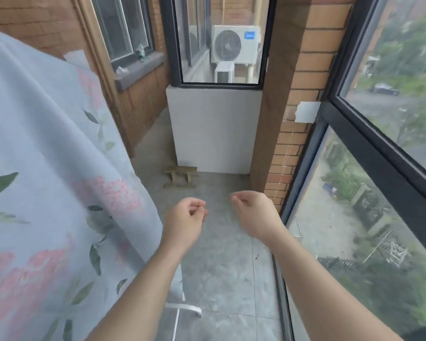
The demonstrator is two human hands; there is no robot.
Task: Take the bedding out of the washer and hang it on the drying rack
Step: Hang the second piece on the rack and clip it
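Note:
A pale blue sheet [47,180] printed with pink flowers and green leaves hangs draped on the left and fills that side of the view. A white leg of the drying rack [185,309] shows under its lower edge. My left hand [186,219] hovers just right of the sheet, fingers loosely curled, holding nothing. Beside it, my right hand [252,210] is also loosely curled and empty. Both hands hang over the grey floor, apart from the sheet. The washer is not in view.
This is a narrow balcony with a grey tiled floor [219,279]. A small wooden stool [181,177] stands by a white low wall [214,129] ahead. A brick pillar [303,99] and large windows [379,168] close the right side. An air-conditioner unit [235,44] sits outside.

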